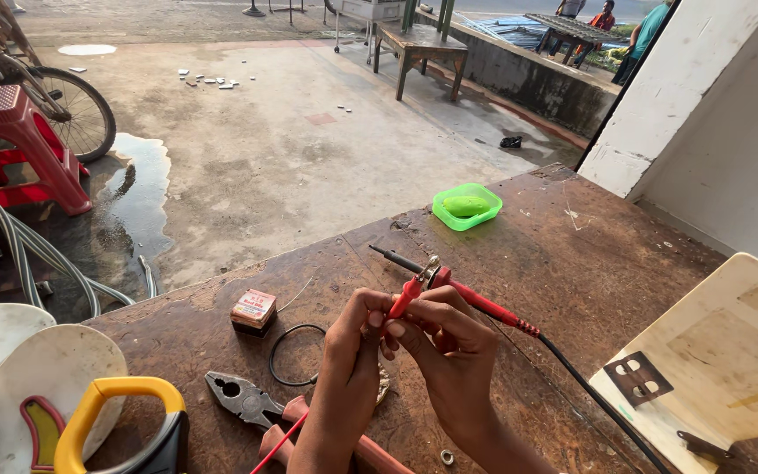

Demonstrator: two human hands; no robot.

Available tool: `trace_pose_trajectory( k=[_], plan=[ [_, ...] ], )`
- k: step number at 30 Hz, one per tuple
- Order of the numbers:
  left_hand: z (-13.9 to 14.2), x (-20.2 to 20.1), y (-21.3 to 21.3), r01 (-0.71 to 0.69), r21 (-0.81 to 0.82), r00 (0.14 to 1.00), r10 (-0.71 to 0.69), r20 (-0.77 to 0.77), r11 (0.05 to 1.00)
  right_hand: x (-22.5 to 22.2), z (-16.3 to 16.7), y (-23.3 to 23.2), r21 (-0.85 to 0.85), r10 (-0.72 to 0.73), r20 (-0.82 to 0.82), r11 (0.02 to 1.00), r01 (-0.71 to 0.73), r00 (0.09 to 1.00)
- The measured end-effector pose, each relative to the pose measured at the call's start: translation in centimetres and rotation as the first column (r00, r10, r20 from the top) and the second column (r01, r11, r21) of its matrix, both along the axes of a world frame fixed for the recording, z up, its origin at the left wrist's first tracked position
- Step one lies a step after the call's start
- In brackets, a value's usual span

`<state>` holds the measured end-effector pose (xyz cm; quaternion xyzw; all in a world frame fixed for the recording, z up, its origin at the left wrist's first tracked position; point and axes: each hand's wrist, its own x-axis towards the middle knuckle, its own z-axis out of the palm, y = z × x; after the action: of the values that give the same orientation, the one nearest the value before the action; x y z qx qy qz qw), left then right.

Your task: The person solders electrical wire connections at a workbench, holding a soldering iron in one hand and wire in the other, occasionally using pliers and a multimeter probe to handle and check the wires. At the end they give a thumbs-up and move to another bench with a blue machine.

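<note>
Your left hand (pixel 348 351) and right hand (pixel 449 347) pinch the thin red wire (pixel 405 297) beside the soldering iron (pixel 458 294); it looks light and limp, so hold near its tip.

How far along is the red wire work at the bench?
Done: tools are out, with the soldering iron and pliers lying on the bench. In hand: the left hand and right hand both pinch the red wire tip. Left: no finished joint is visible.
</note>
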<state>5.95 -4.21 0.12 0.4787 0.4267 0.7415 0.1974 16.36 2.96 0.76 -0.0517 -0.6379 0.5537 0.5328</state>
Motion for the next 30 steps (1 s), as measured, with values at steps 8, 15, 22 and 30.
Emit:
trace_pose_trajectory(
  k=[8, 15, 22, 30],
  plan=[
    [0.3, 0.2, 0.1, -0.105, -0.073, 0.994, 0.103, -0.032, 0.992, 0.6, 0.2, -0.2, 0.089, -0.114, 0.109, 0.991, 0.105, 0.987],
    [1.7, -1.0, -2.0, -0.409, -0.181, 0.853, 0.304, -0.423, 0.894, -0.3, 0.2, 1.3, -0.233, 0.073, 0.202, 0.972, -0.025, 0.977],
    [1.8, -1.3, -2.2, -0.473, -0.329, 0.837, 0.3, -0.459, 0.817, -0.7, 0.3, 2.7, -0.475, 0.169, 0.093, 0.874, -0.106, 0.981],
    [0.8, -1.5, -2.0, -0.446, -0.264, 0.851, 0.313, -0.422, 0.855, -0.6, 0.8, 2.7, -0.479, 0.131, 0.109, 0.876, -0.063, 0.985]
  ],
)
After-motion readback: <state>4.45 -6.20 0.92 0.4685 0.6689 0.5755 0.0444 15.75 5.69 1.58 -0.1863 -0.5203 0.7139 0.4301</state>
